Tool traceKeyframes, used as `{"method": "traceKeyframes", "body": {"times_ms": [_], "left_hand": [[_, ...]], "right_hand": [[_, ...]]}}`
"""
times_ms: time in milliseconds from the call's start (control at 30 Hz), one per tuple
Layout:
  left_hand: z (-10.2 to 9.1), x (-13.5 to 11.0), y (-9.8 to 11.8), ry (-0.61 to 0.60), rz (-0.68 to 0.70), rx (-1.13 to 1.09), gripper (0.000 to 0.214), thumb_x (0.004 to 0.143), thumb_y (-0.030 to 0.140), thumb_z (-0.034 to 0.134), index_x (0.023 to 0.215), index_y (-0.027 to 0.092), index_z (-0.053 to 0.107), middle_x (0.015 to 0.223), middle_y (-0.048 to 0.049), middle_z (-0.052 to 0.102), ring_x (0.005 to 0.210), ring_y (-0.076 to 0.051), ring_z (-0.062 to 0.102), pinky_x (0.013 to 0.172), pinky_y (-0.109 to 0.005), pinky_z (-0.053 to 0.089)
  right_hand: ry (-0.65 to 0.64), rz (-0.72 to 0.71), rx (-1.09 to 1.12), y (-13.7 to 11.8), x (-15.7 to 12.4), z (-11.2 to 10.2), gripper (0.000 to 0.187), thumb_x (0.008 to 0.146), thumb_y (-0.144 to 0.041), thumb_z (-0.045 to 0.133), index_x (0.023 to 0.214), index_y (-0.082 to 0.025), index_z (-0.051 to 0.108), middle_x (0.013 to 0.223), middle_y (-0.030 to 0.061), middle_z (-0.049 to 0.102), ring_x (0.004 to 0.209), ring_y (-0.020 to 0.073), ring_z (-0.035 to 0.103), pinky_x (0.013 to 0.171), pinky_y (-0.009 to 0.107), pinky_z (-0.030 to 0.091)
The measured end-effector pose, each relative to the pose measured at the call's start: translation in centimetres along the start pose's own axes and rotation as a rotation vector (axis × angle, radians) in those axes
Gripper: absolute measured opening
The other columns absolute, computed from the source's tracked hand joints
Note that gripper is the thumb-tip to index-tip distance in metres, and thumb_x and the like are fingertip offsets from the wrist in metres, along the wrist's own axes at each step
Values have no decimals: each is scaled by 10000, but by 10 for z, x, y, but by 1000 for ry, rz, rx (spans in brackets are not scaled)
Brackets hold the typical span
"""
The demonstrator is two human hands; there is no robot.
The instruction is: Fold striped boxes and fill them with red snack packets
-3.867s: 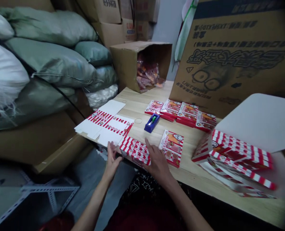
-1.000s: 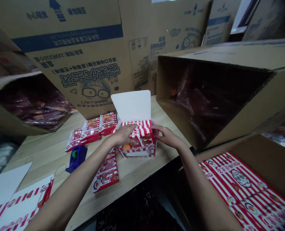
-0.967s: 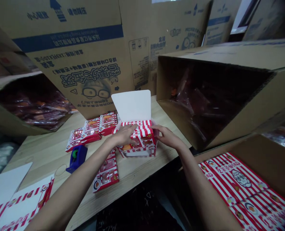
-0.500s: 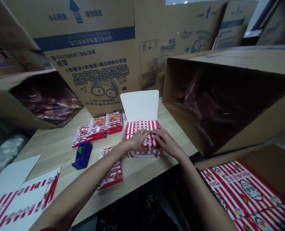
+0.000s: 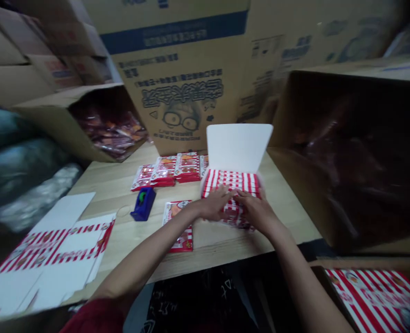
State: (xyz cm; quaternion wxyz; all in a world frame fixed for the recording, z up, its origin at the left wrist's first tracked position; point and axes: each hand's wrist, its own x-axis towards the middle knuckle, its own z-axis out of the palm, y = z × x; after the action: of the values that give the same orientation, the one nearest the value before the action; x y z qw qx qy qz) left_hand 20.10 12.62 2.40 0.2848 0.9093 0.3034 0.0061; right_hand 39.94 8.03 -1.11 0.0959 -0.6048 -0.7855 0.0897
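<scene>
A small carton with its white lid (image 5: 238,147) raised stands in front of me, filled with a row of red-and-white striped packets (image 5: 231,178). My left hand (image 5: 217,203) grips the near packets from the left, its fingers bent over their top edges. On the right side, my right hand (image 5: 259,211) holds the same packets, its fingertips close to those of the left. The palms hide part of the row and the carton's front. A single packet (image 5: 185,243) lies flat on the table, left of the carton, partly behind my left forearm.
Stacked packets (image 5: 187,167) and a blue tape dispenser (image 5: 144,203) sit to the left. Flattened striped cartons (image 5: 76,240) lie at the table's left edge. Large cardboard boxes (image 5: 180,99) wall the back; open ones stand left (image 5: 52,108) and right (image 5: 295,185). Striped cartons (image 5: 374,296) fill a box lower right.
The view has swung left, so everything appears further right. Both hands stay on the packets at the near side of the carton, with only a slight shift of the fingers.
</scene>
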Motion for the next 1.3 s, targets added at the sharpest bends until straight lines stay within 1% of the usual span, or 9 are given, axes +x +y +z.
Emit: {"method": "traceKeyframes", "body": {"times_ms": [133, 267, 367, 467, 633, 800, 933, 1033, 1300], "left_hand": [[10, -82, -10, 595, 47, -329, 529, 1033, 355, 519, 1552, 282, 449, 1569, -89, 530, 1457, -260, 487, 1227, -435, 386], [58, -164, -71, 1105, -613, -432, 425, 982, 415, 519, 1337, 190, 588, 1202, -122, 719, 1132, -248, 692, 1041, -426, 531], [100, -187, -106, 1041, -768, -472, 409, 883, 415, 602, 1169, 129, 661, 1003, -145, 731, 911, -291, 718, 861, -470, 589], [133, -183, -108, 1005, -761, -457, 476, 777, 365, 695, 1184, 120, 672, 1058, -159, 714, 1027, -330, 684, 977, -525, 541], [175, -184, -82, 1087, -763, -451, 702, 795, 439, 720, 1392, 115, 543, 1249, -185, 613, 1227, -343, 580, 1106, -528, 456], [177, -212, -58, 999, -674, -305, 843, 821, 480, 766, 1506, 136, 414, 1365, -210, 547, 1295, -367, 547, 1090, -550, 467], [119, -239, -44, 807, -498, 249, 1076, 734, 288, 861, 1620, 224, 255, 1627, -209, 341, 1524, -441, 282, 1221, -647, 253], [74, -253, -32, 627, -305, 419, 924, 766, 150, 786, 1573, 298, 361, 1602, -160, 414, 1477, -403, 376, 1227, -637, 248], [66, -247, 4, 235, -243, -138, 358, 896, 171, 614, 1207, 340, 667, 1168, -10, 727, 1066, -249, 682, 941, -373, 545]], "right_hand": [[356, -136, 128, -14, -29, 5, 522, 884, -34, 500, 1341, -215, 676, 1530, 141, 578, 1473, 373, 467, 1247, 723, 146], [439, -183, 605, -75, -68, 36, 349, 1002, -220, 538, 1314, -280, 682, 1396, 82, 686, 1351, 282, 599, 1187, 544, 425], [180, -30, 1001, -123, -65, 93, 339, 970, -388, 616, 1254, -235, 721, 1226, 112, 769, 1121, 294, 729, 1001, 498, 582], [109, 165, 1319, -146, -42, 146, 540, 804, -498, 788, 1243, -189, 729, 1280, 154, 746, 1147, 355, 716, 1035, 562, 550], [149, 230, 1489, -147, -26, 167, 732, 750, -579, 816, 1350, -199, 639, 1272, 156, 746, 1138, 321, 729, 998, 514, 581], [113, 219, 1652, -160, -43, 153, 691, 688, -488, 889, 1295, -230, 685, 1322, 142, 732, 1155, 323, 727, 983, 509, 592], [21, -49, 1473, -168, -53, 111, 493, 795, -303, 818, 1276, -241, 732, 1358, 104, 722, 1261, 292, 676, 1097, 505, 518], [19, -240, 1119, -165, -64, 62, 432, 898, -159, 689, 1305, -297, 724, 1319, 54, 746, 1238, 233, 685, 1107, 465, 509], [-151, -447, 833, -157, -92, 0, 372, 952, -156, 662, 1259, -355, 732, 1204, -5, 787, 1130, 184, 728, 1032, 355, 561]]}}
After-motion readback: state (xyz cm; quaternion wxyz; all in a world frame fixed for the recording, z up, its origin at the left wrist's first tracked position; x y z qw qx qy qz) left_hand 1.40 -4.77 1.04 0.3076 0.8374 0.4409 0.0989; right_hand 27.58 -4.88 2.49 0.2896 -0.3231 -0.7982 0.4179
